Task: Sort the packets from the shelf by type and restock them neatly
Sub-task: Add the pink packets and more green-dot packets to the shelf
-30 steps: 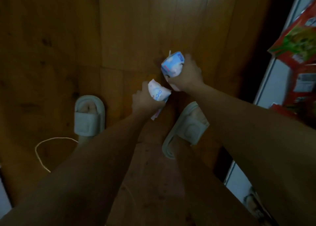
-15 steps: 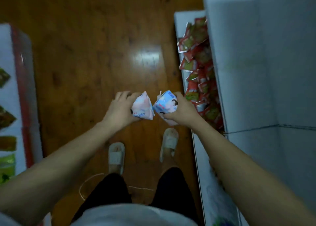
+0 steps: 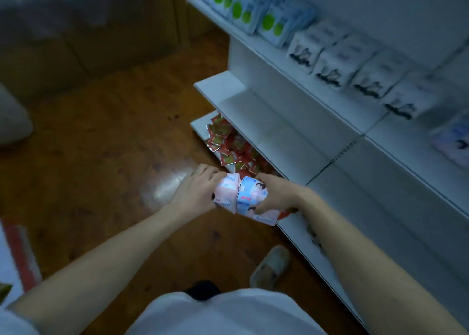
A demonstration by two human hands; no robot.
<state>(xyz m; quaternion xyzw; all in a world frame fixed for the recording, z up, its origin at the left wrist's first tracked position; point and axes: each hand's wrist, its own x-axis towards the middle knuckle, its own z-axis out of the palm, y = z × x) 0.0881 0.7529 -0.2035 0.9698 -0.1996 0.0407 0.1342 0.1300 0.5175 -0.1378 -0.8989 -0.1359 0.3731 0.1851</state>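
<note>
Shelving [image 3: 291,121] in white fills the right side. Red sachets [image 3: 228,144] crowd its bottom tier. Just in front of that tier, left hand [image 3: 195,195] grips a pink packet [image 3: 226,192], touching the blue packets [image 3: 251,197] clutched by right hand [image 3: 276,195].
</note>
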